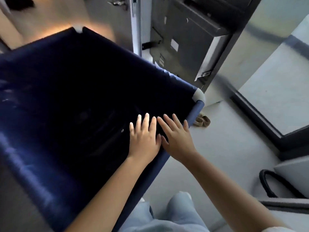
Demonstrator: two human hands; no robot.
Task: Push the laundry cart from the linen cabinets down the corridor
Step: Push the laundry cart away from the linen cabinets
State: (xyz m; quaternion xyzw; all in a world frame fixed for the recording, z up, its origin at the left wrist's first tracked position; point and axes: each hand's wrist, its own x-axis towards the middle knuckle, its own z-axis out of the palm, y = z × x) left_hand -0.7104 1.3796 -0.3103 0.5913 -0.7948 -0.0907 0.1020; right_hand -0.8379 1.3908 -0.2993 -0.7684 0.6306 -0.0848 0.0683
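A large laundry cart (30,161) of dark blue fabric fills the left and middle of the head view, its inside dark and its corners capped in white. My left hand (144,138) and my right hand (175,137) lie side by side over the cart's near right rim, palms down, fingers spread and pointing into the cart. Neither hand is wrapped around the rim. Both forearms reach in from the bottom of the view.
A grey metal cabinet door (192,42) stands open just past the cart's far right corner. A tan strap (202,121) lies on the pale floor by the corner. A dark-framed panel (260,114) runs along the right, and a black hose loop (269,183) sits lower right.
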